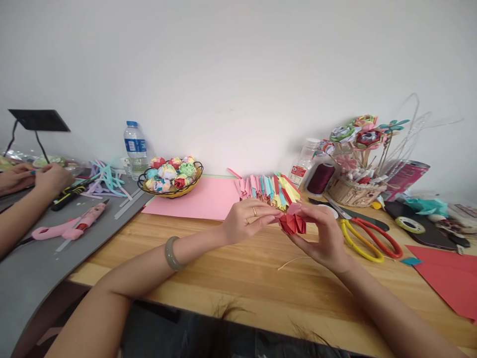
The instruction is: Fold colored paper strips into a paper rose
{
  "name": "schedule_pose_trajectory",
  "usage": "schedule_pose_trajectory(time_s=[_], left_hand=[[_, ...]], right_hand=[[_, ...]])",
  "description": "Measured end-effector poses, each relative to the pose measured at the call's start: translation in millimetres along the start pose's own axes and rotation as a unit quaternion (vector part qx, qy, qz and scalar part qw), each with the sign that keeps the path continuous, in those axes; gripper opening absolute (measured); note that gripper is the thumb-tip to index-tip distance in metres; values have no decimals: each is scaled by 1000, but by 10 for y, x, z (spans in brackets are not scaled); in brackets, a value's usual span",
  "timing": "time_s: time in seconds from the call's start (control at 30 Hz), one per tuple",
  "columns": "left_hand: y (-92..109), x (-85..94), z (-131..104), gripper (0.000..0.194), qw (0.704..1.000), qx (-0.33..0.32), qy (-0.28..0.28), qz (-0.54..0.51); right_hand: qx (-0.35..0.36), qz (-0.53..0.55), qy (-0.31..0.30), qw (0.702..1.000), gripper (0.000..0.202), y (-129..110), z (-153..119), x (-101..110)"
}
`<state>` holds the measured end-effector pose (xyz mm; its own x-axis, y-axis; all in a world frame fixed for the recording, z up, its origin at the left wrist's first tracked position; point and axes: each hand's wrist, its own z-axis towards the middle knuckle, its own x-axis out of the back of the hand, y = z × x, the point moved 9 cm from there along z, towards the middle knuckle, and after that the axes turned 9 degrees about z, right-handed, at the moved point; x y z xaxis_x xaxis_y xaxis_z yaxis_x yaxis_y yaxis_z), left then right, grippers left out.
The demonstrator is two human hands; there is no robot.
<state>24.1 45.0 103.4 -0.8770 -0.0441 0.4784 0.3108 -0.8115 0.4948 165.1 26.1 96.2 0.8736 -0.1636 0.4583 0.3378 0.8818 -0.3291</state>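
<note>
1. Left: pink glue gun [72, 226] lies on grey mat [22, 278].
2. Left hand [246, 221]: fingertips are almost together, pinching the left side of red folded paper [293, 224].
3. This paper is above wooden table [238, 288]; wood surface shows toward the near edge.
4. Right hand [328, 241]: thumb and fingers, a little apart, grasp its right side.
5. Right: scissors [361, 238].

A: Worn items?
B: Greyish-green bangle [174, 253], smooth, rounded, on the left wrist [182, 251]. Thin gold ring [255, 212] on a finger of the left hand [246, 221].
A: Sleeves?
B: Both forearms bare.
A: Clothes?
B: Dark, bluish garment [167, 333] at bottom edge, type unclear. Loose dark hair strands [225, 313] over it, blurry.
</note>
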Motion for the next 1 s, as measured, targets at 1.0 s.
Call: schedule_pose_trajectory(time_s=[1.0], left_hand=[[-693, -589, -398, 20, 852, 431, -217, -205]], right_hand=[[1, -205, -266, 942, 66, 201, 92, -240]])
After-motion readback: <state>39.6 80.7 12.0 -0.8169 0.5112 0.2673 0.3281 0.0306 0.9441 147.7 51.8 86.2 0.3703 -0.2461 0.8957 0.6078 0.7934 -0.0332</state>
